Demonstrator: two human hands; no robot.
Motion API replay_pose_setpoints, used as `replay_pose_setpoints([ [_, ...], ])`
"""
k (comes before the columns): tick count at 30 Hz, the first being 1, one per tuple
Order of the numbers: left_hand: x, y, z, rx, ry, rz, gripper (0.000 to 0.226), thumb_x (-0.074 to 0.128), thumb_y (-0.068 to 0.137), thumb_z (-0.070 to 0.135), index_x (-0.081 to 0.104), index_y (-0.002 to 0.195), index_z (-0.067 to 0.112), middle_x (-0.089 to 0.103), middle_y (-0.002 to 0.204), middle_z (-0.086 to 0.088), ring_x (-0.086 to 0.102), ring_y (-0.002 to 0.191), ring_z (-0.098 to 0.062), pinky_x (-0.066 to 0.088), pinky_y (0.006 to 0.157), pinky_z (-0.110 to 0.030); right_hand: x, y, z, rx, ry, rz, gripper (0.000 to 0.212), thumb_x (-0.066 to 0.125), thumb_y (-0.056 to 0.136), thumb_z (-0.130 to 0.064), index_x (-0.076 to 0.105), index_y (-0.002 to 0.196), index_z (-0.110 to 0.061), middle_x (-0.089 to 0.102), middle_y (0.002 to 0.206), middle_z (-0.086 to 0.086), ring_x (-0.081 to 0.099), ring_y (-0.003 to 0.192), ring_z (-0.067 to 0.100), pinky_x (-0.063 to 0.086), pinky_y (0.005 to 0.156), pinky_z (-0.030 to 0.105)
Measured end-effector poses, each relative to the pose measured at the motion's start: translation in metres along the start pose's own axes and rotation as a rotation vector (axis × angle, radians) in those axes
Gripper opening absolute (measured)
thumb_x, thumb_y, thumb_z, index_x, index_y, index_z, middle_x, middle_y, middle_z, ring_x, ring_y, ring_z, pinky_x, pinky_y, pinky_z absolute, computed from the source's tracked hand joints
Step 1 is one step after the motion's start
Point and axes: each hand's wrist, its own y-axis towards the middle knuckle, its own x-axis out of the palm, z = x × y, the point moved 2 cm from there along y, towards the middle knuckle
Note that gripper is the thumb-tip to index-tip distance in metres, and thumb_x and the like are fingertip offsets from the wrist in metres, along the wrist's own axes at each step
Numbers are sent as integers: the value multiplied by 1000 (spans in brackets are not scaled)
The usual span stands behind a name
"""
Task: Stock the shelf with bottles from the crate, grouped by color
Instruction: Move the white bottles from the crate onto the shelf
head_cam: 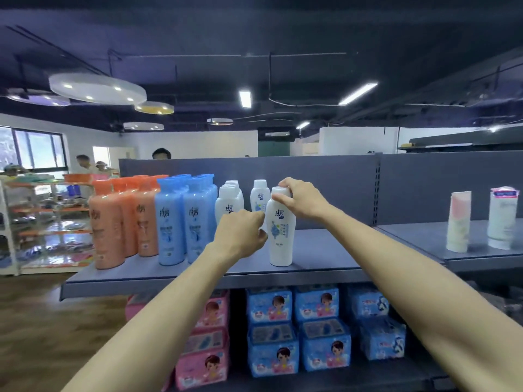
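Orange bottles (113, 219) are standing upright at the left of the grey shelf (325, 256), blue bottles (184, 219) just right of them, then a row of white bottles (229, 199). One white bottle (280, 230) is standing upright near the front edge, another (259, 195) standing farther back behind it.

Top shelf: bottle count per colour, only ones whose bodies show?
Orange bottles: 3
Blue bottles: 2
White bottles: 3, including the front white bottle that the right hand grips by its cap
Total: 8. The rows behind are too hidden to count.
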Motion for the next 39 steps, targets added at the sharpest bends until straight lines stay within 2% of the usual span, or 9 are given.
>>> replay_pose_setpoints([
  [4, 12, 4, -2, -4, 4, -19, 17, 50, 89, 32, 57, 93, 18, 65, 86, -2, 62, 80, -28, 41, 62, -33, 13, 9, 10, 60, 102, 21, 53, 56, 95, -49, 48, 136, -17, 63, 125, 7, 62, 106, 25, 54, 88, 42],
  [8, 29, 3, -7, -27, 18, -47, 17, 50, 88, 30, 56, 93, 15, 65, 85, -6, 60, 80, -31, 38, 63, -32, 24, -1, 26, 100, 202, -124, 65, 79, 79, -40, 42, 129, -20, 62, 112, 0, 63, 98, 20, 55, 73, 33],
  [11, 39, 2, -11, -26, 21, -70, 16, 50, 87, 29, 56, 92, 14, 64, 85, -6, 60, 79, -31, 35, 61, -32, 44, -15, 45, 131, 243, -152, 68, 87, 67, -39, 46, 118, -21, 64, 108, -5, 62, 95, 12, 52, 67, 26],
  [15, 50, 2, -18, -46, 6, -86, 15, 50, 85, 29, 56, 90, 15, 65, 84, -5, 61, 78, -31, 39, 62, -32, 65, -25, 58, 161, 279, -228, 60, 90, 63, -41, 62, 112, -22, 70, 107, -7, 65, 94, 8, 55, 77, 25],
  [19, 65, 2, -23, -63, -13, -106, 15, 51, 85, 29, 56, 90, 16, 65, 85, -5, 61, 78, -31, 41, 62, -32, 71, -23, 61, 194, 199, -309, 55, 93, 59, -37, 67, 104, -18, 71, 94, -8, 66, 84, 11, 48, 67, 20],
  [21, 72, 2, -24, -67, -27, -120, 16, 51, 85, 30, 56, 90, 16, 65, 85, -4, 61, 78, -31, 39, 62, -31, 74, -19, 63, 208, 182, -306, 54, 94, 57, -38, 68, 100, -17, 71, 90, -9, 66, 81, 10, 49, 66, 22],
  [27, 85, 7, -22, -89, -27, -128, 18, 50, 86, 30, 55, 93, 15, 64, 87, -8, 60, 83, -33, 39, 64, -34, 86, -5, 66, 187, 182, -229, 52, 93, 59, -34, 67, 99, -15, 72, 97, -4, 66, 89, 13, 53, 72, 24],
  [35, 99, 14, -18, -119, -56, -97, 12, 49, 88, 24, 49, 89, 11, 61, 85, -7, 57, 79, -33, 38, 61, -35, 108, 23, 76, 188, 200, -206, 46, 91, 61, -30, 62, 93, -15, 67, 92, -4, 60, 86, 14, 43, 57, 19],
  [39, 107, 19, -18, -120, -74, -106, 12, 49, 88, 22, 43, 84, 12, 51, 78, -4, 48, 72, -30, 34, 60, -34, 119, 38, 82, 215, 223, -194, 48, 91, 60, -29, 61, 95, -14, 67, 94, -3, 62, 90, 16, 48, 65, 25],
])
